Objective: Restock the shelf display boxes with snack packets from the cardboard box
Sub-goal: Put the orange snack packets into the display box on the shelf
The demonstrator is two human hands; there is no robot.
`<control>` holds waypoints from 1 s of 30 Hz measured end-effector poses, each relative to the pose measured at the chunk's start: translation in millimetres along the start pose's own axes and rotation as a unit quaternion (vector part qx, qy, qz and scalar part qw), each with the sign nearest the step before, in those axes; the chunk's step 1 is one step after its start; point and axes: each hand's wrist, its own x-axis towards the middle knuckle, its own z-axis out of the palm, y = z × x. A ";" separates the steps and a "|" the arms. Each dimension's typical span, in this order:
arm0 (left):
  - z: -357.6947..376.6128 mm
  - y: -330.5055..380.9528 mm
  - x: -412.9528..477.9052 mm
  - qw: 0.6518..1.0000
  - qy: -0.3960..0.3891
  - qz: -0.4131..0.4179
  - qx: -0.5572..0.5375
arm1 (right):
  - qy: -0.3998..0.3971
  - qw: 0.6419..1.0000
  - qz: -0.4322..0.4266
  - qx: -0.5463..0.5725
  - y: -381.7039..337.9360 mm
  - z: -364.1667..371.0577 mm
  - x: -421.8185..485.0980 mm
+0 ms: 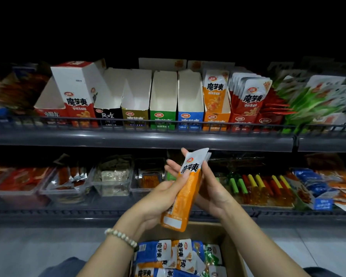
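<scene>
I hold a stack of orange snack packets upright between both hands, just below the upper shelf. My left hand grips its left side and my right hand cups its right side and back. Below, the cardboard box holds blue, orange and green packets. On the upper shelf stands a row of display boxes: the orange box holds a few orange packets, while the blue box, green box and olive box look empty.
A dark rail fronts the upper shelf. A red display box to the right is full of packets. A tall white-and-red box leans at the left. The lower shelf carries clear trays and loose snacks.
</scene>
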 end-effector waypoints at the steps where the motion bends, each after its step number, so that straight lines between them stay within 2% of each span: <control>1: 0.0 1.5 -1.4 1.000 0.003 -0.007 0.003 | 0.011 1.000 -0.008 -0.002 0.7 -0.6 0.8; 5: -6.9 3.9 -1.0 0.996 0.049 -0.008 0.076 | 0.103 0.991 -0.028 -0.076 1.1 2.5 1.9; 8: -9.7 3.9 -2.8 0.997 0.003 0.007 0.079 | 0.165 0.976 -0.042 -0.132 6.7 1.5 2.9; 11: -9.6 -6.0 -0.6 0.987 -0.026 -0.021 0.159 | 0.216 0.960 -0.035 -0.172 14.0 -0.6 2.2; 13: -10.0 -10.2 1.0 0.990 -0.010 -0.032 0.134 | 0.219 0.960 -0.033 -0.172 15.6 -2.2 0.9; 15: -11.5 -9.9 0.7 0.998 0.012 -0.040 0.049 | 0.212 0.964 -0.032 -0.157 12.7 -3.5 0.3; 17: -13.5 -8.9 0.0 0.999 0.032 -0.020 0.020 | 0.217 0.963 -0.028 -0.160 8.4 -3.9 -2.0; 22: -15.6 -11.3 0.7 0.996 0.072 0.035 0.048 | 0.229 0.954 -0.018 -0.191 8.0 -6.8 -8.6; 25: -15.3 -14.2 4.6 0.994 0.106 0.042 0.006 | 0.260 0.946 -0.012 -0.190 7.4 -10.4 -11.3; 30: -11.4 -18.4 8.9 0.986 0.149 0.072 0.029 | 0.249 0.956 -0.013 -0.154 10.4 -8.4 -14.6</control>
